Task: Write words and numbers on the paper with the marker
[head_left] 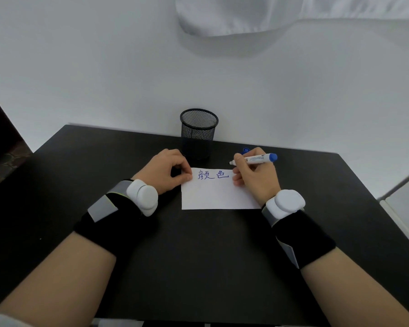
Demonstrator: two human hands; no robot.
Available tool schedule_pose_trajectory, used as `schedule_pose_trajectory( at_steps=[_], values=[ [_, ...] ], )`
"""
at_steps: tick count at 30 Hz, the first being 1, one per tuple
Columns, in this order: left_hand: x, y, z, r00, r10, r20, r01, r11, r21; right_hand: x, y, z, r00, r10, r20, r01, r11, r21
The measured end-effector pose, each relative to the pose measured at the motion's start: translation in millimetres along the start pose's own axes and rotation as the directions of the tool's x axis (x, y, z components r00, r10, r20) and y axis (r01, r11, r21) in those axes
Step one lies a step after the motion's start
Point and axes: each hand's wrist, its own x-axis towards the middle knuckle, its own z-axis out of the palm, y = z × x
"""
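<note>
While two blue characters already sit along the far edge of the paper (219,193), no numbers show on it, so you are partway through by my reckoning. The paper lies flat on the black table (198,256), just near of the mesh pen cup (198,133). Your left hand (165,169) presses curled fingertips on the far left corner to steady the sheet. Your right hand (255,175) pinches the marker (254,159), tip pointing left and lifted just beyond the paper's far edge, right of the last character. A blue cap (245,151) peeks out behind that hand. The lower half remains blank for numbers.
</note>
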Motion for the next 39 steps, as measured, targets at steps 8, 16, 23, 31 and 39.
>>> schedule_pose_trajectory(
  at_steps=[8,16,23,31,39],
  values=[
    [1.9,2.1,-0.4,1.0,-0.001,0.011,0.001,1.0,0.02,-18.6,-14.8,26.7,0.962,-0.037,0.269,-0.013,0.983,0.181],
    [2.3,-1.7,-1.6,1.0,-0.013,0.014,0.014,1.0,-0.02,-23.5,-10.8,35.5,0.953,-0.014,0.302,-0.006,0.998,0.066],
    [1.9,-1.6,-2.3,0.999,-0.036,0.015,0.037,0.998,-0.047,-24.1,-9.1,37.4,0.948,-0.036,0.316,0.059,0.996,-0.062],
    [2.6,-0.3,-1.5,0.999,-0.047,0.021,0.048,0.998,-0.047,-23.1,-8.8,37.7,0.952,-0.039,0.302,0.072,0.993,-0.099],
    [1.7,0.1,-1.7,0.999,-0.028,0.021,0.029,0.998,-0.055,-17.9,-3.0,33.1,0.989,-0.024,0.144,0.038,0.995,-0.093]
  ],
)
